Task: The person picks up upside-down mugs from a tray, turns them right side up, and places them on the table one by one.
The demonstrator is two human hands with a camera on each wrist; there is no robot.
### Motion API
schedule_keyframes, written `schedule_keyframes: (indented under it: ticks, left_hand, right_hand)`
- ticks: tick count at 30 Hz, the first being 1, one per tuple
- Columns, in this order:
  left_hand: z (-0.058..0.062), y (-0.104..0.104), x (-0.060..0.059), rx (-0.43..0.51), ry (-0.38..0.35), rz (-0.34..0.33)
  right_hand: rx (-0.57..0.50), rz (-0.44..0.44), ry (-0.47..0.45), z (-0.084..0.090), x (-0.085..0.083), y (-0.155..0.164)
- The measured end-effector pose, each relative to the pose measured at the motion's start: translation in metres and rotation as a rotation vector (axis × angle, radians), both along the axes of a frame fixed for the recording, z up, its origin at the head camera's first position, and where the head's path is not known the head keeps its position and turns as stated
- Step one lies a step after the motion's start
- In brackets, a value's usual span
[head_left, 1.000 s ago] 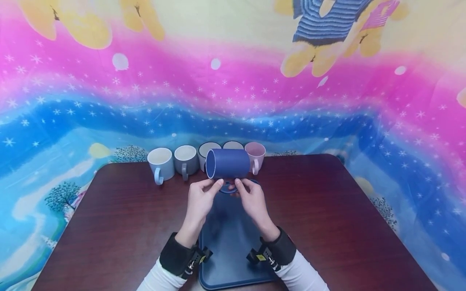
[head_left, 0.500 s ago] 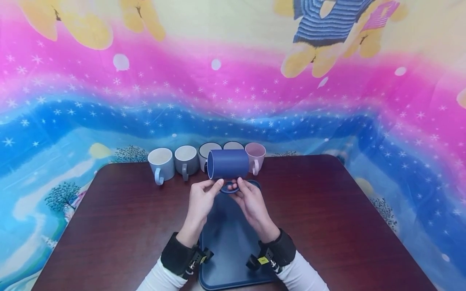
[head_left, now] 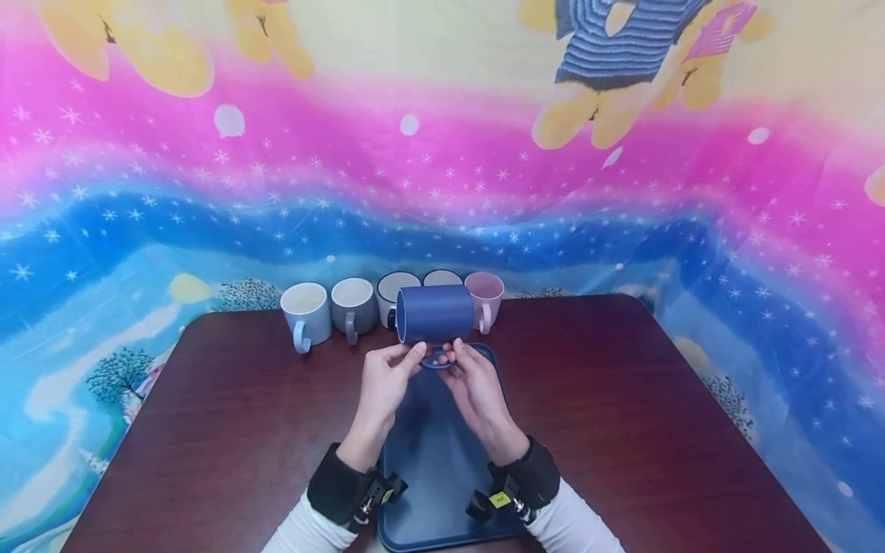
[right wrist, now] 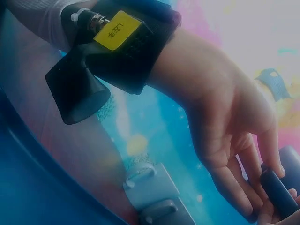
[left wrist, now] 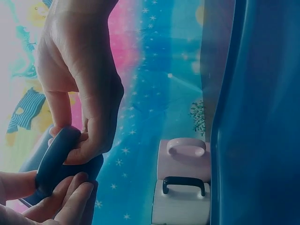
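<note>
A navy blue mug (head_left: 435, 313) is held up on its side above the far end of the tray, its mouth to the left and its handle (head_left: 439, 364) towards me. My left hand (head_left: 386, 378) pinches the handle near the mouth end, thumb on top. On the handle's other side, my right hand (head_left: 479, 390) pinches it between thumb and fingers. The left wrist view shows the right hand (left wrist: 84, 65) reaching down to the handle, with left fingertips (left wrist: 70, 201) below. The right wrist view shows the left hand (right wrist: 215, 103); the mug is mostly cut off there.
Behind stands a row of upright mugs: light blue (head_left: 307, 313), dark grey (head_left: 354, 309), white with a dark rim (head_left: 397, 283), another pale one (head_left: 442, 277) partly hidden, and pink (head_left: 486, 292). A dark blue tray (head_left: 442, 468) lies on the brown table (head_left: 643, 430). A patterned cloth hangs behind.
The right hand has rolled slightly and shifted its fingers along the handle. The mug has moved slightly right and turned a little. The left hand stays nearly still.
</note>
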State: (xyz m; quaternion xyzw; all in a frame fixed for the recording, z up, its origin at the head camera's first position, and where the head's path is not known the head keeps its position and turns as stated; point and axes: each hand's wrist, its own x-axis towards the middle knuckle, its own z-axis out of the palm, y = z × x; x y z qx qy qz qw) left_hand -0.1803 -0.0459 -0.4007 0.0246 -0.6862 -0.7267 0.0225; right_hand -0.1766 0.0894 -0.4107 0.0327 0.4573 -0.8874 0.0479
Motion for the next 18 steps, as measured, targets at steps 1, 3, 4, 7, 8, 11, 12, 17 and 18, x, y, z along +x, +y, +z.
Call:
schedule_keyframes:
  ticks: [1, 3, 4, 7, 8, 11, 12, 17, 18]
  left_hand:
    - [0.000, 0.000, 0.000, 0.002, 0.001, -0.002]
    - [0.001, 0.000, 0.000, 0.005, 0.006, -0.006]
    - [0.000, 0.000, 0.000, 0.003, 0.007, -0.009]
    - [0.000, 0.001, -0.001, -0.011, 0.019, -0.019]
    - [-0.001, 0.000, -0.001, -0.020, 0.025, -0.024]
    - [-0.003, 0.000, -0.001, -0.056, 0.045, -0.039]
    - [-0.003, 0.000, -0.001, -0.068, 0.051, -0.045]
    - [-0.006, -0.001, -0.002, -0.143, 0.076, -0.065]
    - [-0.007, -0.001, -0.002, -0.159, 0.079, -0.060]
  right_hand:
    - [-0.003, -0.004, 0.002, 0.000, 0.000, 0.000]
    - [-0.001, -0.012, 0.009, 0.002, 0.001, 0.000]
    - [-0.001, -0.017, 0.009, 0.002, 0.001, 0.001]
    - [0.003, -0.029, 0.011, 0.004, 0.001, 0.002]
    - [0.004, -0.034, 0.014, 0.004, 0.002, 0.003]
    - [0.013, -0.047, 0.033, 0.005, 0.002, 0.004]
    - [0.018, -0.052, 0.043, 0.005, 0.001, 0.005]
    - [0.038, -0.085, 0.076, 0.006, -0.001, 0.009]
    - [0.031, -0.093, 0.079, 0.007, -0.002, 0.010]
